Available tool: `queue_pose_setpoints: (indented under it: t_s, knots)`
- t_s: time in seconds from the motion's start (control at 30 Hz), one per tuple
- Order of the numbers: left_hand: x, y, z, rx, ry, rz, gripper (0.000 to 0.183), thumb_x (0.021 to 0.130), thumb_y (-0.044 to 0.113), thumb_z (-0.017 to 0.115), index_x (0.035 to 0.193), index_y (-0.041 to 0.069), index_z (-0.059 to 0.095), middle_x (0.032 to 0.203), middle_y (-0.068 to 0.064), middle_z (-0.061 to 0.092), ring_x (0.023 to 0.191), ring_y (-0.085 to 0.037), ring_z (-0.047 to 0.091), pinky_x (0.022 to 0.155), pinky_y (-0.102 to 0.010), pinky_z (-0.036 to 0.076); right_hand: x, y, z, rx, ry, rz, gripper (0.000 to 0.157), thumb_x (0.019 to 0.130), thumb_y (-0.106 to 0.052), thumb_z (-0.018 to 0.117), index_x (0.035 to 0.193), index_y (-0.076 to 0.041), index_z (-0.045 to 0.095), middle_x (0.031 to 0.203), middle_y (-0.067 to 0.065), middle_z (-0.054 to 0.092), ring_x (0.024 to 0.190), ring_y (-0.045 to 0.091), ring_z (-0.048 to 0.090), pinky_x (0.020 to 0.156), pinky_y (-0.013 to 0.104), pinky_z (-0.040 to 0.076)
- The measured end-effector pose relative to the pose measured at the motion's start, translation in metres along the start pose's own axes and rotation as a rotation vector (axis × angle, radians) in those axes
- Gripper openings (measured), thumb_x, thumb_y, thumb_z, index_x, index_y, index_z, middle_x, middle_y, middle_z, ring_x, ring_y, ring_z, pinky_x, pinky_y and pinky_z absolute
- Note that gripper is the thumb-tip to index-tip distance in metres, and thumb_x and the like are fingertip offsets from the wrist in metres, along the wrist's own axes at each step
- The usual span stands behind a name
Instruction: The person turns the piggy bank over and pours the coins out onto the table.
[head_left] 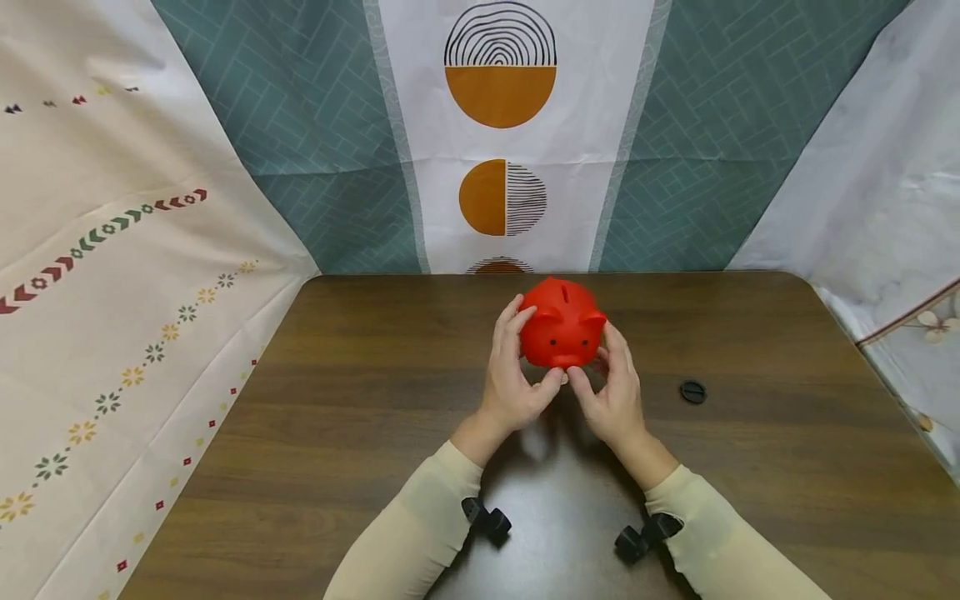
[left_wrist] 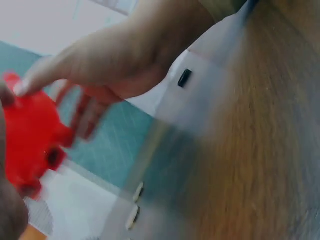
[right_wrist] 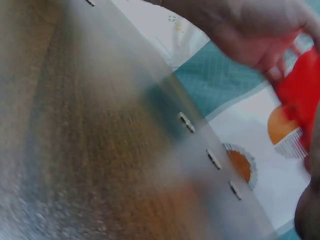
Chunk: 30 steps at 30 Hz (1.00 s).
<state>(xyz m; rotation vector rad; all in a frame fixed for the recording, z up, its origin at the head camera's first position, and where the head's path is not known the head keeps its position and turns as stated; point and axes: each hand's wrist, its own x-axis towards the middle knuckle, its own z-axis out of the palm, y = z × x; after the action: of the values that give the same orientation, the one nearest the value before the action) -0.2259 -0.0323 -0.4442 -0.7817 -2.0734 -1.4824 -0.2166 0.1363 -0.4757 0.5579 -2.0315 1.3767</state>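
A red piggy bank (head_left: 558, 325) is gripped from both sides, its snout facing me and its coin slot on top. My left hand (head_left: 516, 385) curls round its left side, and my right hand (head_left: 613, 398) does the same on the other. Both thumbs meet below the snout. Raised over the table, the bank shows blurred in the left wrist view, with a dark round spot (left_wrist: 52, 156) on it. Several coins (right_wrist: 213, 159) lie on the table beyond and below; in the head view the hands and bank mostly hide them.
A round black plug (head_left: 693, 392) lies on the wooden table (head_left: 360, 433) to the right of my right hand. Patterned cloths (head_left: 315, 125) hang behind the table's far edge and along both sides.
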Motion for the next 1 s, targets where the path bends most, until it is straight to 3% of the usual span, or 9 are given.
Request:
queue_pose_setpoints:
  t_s: [0.13, 0.23, 0.4, 0.47, 0.6, 0.67, 0.73, 0.87, 1.0]
  knots:
    - [-0.005, -0.009, -0.001, 0.089, -0.085, -0.236, 0.071, 0.082, 0.028, 0.065, 0.144, 0.011, 0.033, 0.149, -0.008, 0.033, 0.124, -0.027, 0.045, 0.095, -0.042, 0.048, -0.005, 0.002, 0.002, -0.086, -0.109, 0.217, 0.069, 0.090, -0.027, 0.067, 0.150, -0.016, 0.034, 0.138, 0.007, 0.050, 0.086, 0.021, 0.063, 0.075, 0.034, 0.057]
    - [-0.006, -0.013, -0.002, 0.084, -0.124, -0.304, 0.073, 0.084, 0.029, 0.066, 0.146, 0.013, 0.031, 0.150, -0.007, 0.031, 0.125, -0.028, 0.045, 0.096, -0.043, 0.047, -0.006, 0.005, 0.002, -0.088, -0.131, 0.266, 0.070, 0.090, -0.026, 0.067, 0.150, -0.015, 0.034, 0.138, 0.009, 0.049, 0.082, 0.023, 0.063, 0.074, 0.042, 0.057]
    - [-0.005, -0.014, -0.001, 0.077, -0.100, -0.259, 0.073, 0.084, 0.028, 0.067, 0.146, 0.015, 0.032, 0.150, -0.004, 0.031, 0.126, -0.025, 0.045, 0.096, -0.042, 0.047, -0.005, 0.008, 0.002, -0.079, -0.102, 0.212, 0.070, 0.089, -0.028, 0.068, 0.150, -0.018, 0.035, 0.139, 0.005, 0.049, 0.082, 0.020, 0.063, 0.074, 0.041, 0.057]
    - [-0.004, -0.014, -0.001, 0.081, -0.076, -0.178, 0.073, 0.083, 0.029, 0.067, 0.146, 0.015, 0.033, 0.151, -0.004, 0.030, 0.127, -0.024, 0.045, 0.095, -0.040, 0.048, -0.003, 0.008, 0.001, -0.086, -0.056, 0.111, 0.069, 0.090, -0.033, 0.066, 0.149, -0.014, 0.036, 0.140, 0.007, 0.048, 0.083, 0.021, 0.064, 0.075, 0.039, 0.057]
    - [-0.001, -0.009, -0.002, 0.078, -0.006, 0.081, 0.075, 0.079, 0.029, 0.066, 0.144, 0.008, 0.035, 0.152, -0.011, 0.029, 0.126, -0.026, 0.047, 0.088, -0.036, 0.052, 0.002, 0.006, -0.001, -0.094, 0.077, -0.158, 0.074, 0.090, -0.047, 0.061, 0.144, 0.000, 0.040, 0.141, 0.016, 0.046, 0.086, 0.028, 0.063, 0.081, 0.027, 0.054]
    - [-0.001, -0.007, -0.002, 0.098, 0.019, 0.140, 0.075, 0.079, 0.030, 0.066, 0.143, 0.006, 0.035, 0.151, -0.013, 0.030, 0.123, -0.026, 0.051, 0.084, -0.033, 0.054, 0.003, 0.006, -0.001, -0.086, 0.097, -0.214, 0.076, 0.090, -0.048, 0.060, 0.142, 0.004, 0.039, 0.140, 0.019, 0.045, 0.089, 0.030, 0.062, 0.084, 0.020, 0.051]
    - [-0.002, -0.009, -0.002, 0.130, 0.005, 0.077, 0.074, 0.080, 0.033, 0.066, 0.143, 0.007, 0.036, 0.150, -0.014, 0.032, 0.123, -0.026, 0.050, 0.086, -0.033, 0.053, 0.002, 0.006, -0.001, -0.080, 0.050, -0.136, 0.072, 0.090, -0.040, 0.064, 0.146, -0.002, 0.038, 0.141, 0.017, 0.046, 0.093, 0.028, 0.062, 0.084, 0.022, 0.051]
    - [-0.005, -0.018, -0.003, 0.168, -0.079, -0.152, 0.073, 0.084, 0.036, 0.067, 0.145, 0.014, 0.034, 0.150, -0.008, 0.033, 0.121, -0.023, 0.049, 0.084, -0.031, 0.053, -0.003, 0.010, 0.000, -0.089, -0.058, 0.078, 0.075, 0.087, -0.020, 0.071, 0.151, -0.016, 0.033, 0.142, 0.009, 0.047, 0.094, 0.023, 0.063, 0.079, 0.030, 0.055]
    - [-0.004, -0.019, -0.005, 0.136, -0.099, -0.180, 0.075, 0.083, 0.034, 0.069, 0.146, 0.015, 0.033, 0.151, -0.006, 0.031, 0.120, -0.023, 0.048, 0.082, -0.031, 0.054, -0.003, 0.011, 0.000, -0.089, -0.059, 0.094, 0.076, 0.085, -0.015, 0.072, 0.151, -0.018, 0.033, 0.143, 0.008, 0.046, 0.097, 0.025, 0.063, 0.078, 0.026, 0.055]
